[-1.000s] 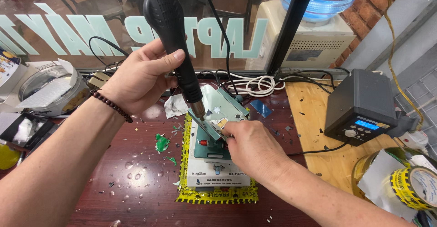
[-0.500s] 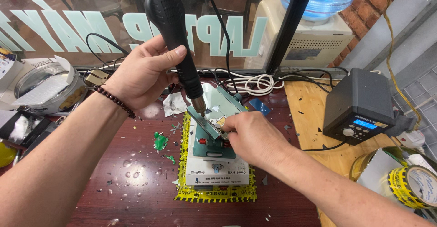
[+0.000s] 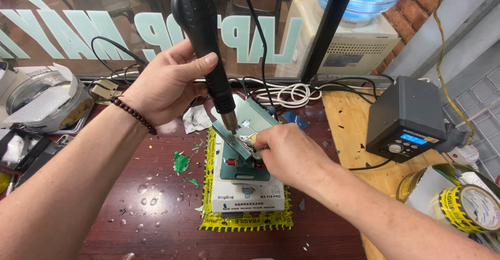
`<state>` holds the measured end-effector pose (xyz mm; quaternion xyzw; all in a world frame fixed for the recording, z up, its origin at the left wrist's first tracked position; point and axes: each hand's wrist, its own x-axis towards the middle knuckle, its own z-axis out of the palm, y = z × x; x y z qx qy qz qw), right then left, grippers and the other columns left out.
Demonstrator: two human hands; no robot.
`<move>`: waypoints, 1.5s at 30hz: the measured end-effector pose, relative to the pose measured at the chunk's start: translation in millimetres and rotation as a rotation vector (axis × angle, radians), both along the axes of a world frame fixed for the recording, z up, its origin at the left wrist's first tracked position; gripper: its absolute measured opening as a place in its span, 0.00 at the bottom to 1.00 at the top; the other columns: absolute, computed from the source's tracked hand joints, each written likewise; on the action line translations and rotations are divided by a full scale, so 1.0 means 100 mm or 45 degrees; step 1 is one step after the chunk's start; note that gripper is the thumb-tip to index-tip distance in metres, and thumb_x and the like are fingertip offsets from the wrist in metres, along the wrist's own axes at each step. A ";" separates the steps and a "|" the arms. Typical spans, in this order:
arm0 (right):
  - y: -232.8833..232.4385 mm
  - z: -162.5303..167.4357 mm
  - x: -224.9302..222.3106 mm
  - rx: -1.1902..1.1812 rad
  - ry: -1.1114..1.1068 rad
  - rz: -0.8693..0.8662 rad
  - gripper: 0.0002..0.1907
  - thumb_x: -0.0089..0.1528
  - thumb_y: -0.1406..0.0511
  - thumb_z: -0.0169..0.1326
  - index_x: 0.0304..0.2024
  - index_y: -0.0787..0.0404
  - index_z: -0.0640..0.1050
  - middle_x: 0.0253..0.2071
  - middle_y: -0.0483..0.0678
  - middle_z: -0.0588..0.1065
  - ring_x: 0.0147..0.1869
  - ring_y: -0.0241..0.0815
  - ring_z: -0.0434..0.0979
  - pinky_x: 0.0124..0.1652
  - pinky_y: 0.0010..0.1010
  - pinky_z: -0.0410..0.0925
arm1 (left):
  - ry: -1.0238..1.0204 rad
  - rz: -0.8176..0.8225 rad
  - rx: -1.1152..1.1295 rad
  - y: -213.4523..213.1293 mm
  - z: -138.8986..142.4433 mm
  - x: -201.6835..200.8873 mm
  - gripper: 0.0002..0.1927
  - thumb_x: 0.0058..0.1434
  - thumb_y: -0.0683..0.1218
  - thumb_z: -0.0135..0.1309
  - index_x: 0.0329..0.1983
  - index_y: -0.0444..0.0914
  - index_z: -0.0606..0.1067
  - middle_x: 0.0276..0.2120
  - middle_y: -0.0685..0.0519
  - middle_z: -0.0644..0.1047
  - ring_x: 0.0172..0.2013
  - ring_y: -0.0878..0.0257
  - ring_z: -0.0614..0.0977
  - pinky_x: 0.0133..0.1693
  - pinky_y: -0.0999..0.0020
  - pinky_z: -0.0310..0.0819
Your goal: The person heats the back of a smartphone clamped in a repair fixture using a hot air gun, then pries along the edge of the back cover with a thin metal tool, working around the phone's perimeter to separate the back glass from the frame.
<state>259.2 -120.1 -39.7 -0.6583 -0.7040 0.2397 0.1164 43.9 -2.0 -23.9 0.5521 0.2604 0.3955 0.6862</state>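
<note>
I saw a black hot air gun (image 3: 200,41) over a teal-green clamp fixture (image 3: 245,163), which sat on a white box (image 3: 247,197) atop yellow tape with black lettering (image 3: 245,221). The tabletop (image 3: 146,202) was dark red-brown, with green scraps (image 3: 180,162). Dark grey station (image 3: 405,116), blue display. Dark red bead bracelet (image 3: 134,115).

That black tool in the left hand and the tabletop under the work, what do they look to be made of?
The hot-air tool in the left hand looks like matte black plastic with a grained grip; its nozzle seems bare metal, dull and shiny. The tabletop looks like dark red-brown varnished wood: it gleams and shows grain, though it may be laminate.
</note>
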 end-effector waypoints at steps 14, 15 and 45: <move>-0.11 -0.24 0.05 -0.224 0.514 -0.388 0.14 0.62 0.63 0.56 0.49 0.60 0.81 0.26 0.43 0.81 0.19 0.33 0.74 0.22 0.28 0.67 | 0.142 -0.166 -0.108 0.07 -0.02 -0.54 0.08 0.73 0.45 0.56 0.53 0.41 0.76 0.37 0.57 0.77 0.33 0.66 0.74 0.33 0.67 0.68; -0.13 -0.23 0.00 -0.216 0.416 -0.380 0.14 0.63 0.62 0.58 0.49 0.60 0.82 0.26 0.44 0.81 0.19 0.34 0.74 0.22 0.27 0.68 | 0.213 -0.126 -0.124 0.09 -0.04 -0.63 0.09 0.69 0.44 0.56 0.52 0.41 0.77 0.36 0.59 0.78 0.34 0.68 0.75 0.35 0.68 0.70; -0.47 -0.39 -0.28 -0.087 0.546 -0.671 0.15 0.60 0.67 0.57 0.49 0.57 0.85 0.27 0.48 0.81 0.26 0.32 0.75 0.28 0.28 0.69 | 0.655 -0.361 -0.450 0.30 -0.61 -1.48 0.16 0.57 0.42 0.60 0.50 0.40 0.80 0.29 0.61 0.77 0.28 0.72 0.74 0.29 0.73 0.66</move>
